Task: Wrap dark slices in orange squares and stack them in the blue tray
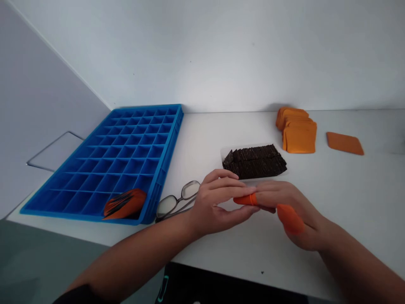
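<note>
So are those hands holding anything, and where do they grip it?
The left hand pinches the orange finger cot at its rolled rim on a right hand finger.

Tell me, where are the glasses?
The glasses lie on the white table, between the blue tray and the left hand.

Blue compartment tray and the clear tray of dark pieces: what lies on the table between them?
In the head view, only a pair of eyeglasses lies between the blue compartment tray and the clear tray of dark pieces, near the left hand; the rest is bare white table.
</note>
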Action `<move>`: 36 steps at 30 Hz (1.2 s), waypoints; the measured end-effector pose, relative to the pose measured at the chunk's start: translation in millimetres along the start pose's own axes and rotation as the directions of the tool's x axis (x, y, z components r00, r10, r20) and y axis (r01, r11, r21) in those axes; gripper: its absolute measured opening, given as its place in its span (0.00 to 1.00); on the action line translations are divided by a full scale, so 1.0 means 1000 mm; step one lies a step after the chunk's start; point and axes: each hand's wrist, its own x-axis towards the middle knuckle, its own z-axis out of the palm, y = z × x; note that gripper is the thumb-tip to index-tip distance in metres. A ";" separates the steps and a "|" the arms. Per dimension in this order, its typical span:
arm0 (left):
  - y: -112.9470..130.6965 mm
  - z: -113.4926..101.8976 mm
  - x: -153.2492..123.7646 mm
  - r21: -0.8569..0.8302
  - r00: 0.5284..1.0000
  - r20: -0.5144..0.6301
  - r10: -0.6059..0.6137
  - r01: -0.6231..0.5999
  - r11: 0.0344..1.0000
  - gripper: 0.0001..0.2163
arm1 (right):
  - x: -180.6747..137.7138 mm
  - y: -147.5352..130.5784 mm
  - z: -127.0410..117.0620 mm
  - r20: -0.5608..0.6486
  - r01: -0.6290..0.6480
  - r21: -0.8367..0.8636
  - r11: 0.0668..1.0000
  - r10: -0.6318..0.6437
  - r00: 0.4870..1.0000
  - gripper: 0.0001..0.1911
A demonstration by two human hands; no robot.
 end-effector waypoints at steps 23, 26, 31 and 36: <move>-0.004 -0.003 -0.003 0.036 0.991 0.123 -0.058 0.054 0.998 0.14 | 0.002 0.008 0.013 0.077 -0.165 0.147 0.975 0.155 0.985 0.30; -0.005 -0.003 -0.002 0.034 0.986 0.155 -0.059 0.054 0.998 0.13 | 0.001 0.010 0.012 0.090 -0.169 0.138 0.976 0.158 0.983 0.29; -0.002 -0.003 0.000 0.037 0.988 0.154 -0.028 0.022 0.999 0.13 | 0.001 0.008 0.008 0.077 -0.127 0.119 0.985 0.118 0.990 0.30; 0.001 -0.005 0.003 0.066 0.993 0.113 0.031 -0.039 0.997 0.15 | 0.004 0.000 0.002 0.035 -0.059 0.104 0.993 0.056 0.998 0.36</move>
